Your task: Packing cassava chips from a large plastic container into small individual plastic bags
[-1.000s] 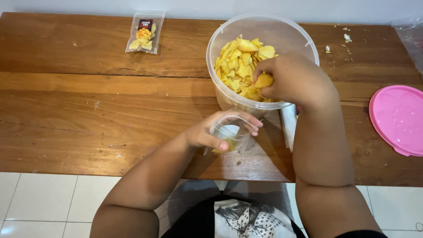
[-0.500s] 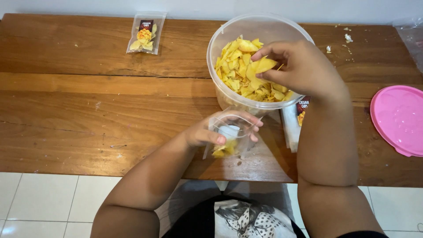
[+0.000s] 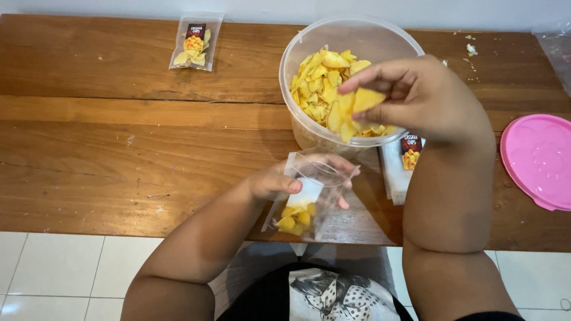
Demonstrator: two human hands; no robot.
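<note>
My left hand (image 3: 285, 179) holds a small clear plastic pouch (image 3: 306, 199) open at its mouth, just off the near edge of the wooden table (image 3: 119, 148); a few yellow chips lie in its bottom. My right hand (image 3: 425, 98) is raised over the near rim of a big clear round tub (image 3: 333, 35) of yellow chips and pinches a few chips (image 3: 363, 101) between thumb and fingers. The hand hides the tub's right side.
A filled, labelled chip pouch (image 3: 195, 41) lies at the far left of the table. A stack of empty labelled pouches (image 3: 405, 163) sits under my right wrist. A pink round lid (image 3: 538, 160) lies at the right edge. Crumbs dot the far right.
My right hand has lifted out of the tub with chips pinched in it and moved toward me. The left hand has tipped the pouch's mouth up, showing chips inside.
</note>
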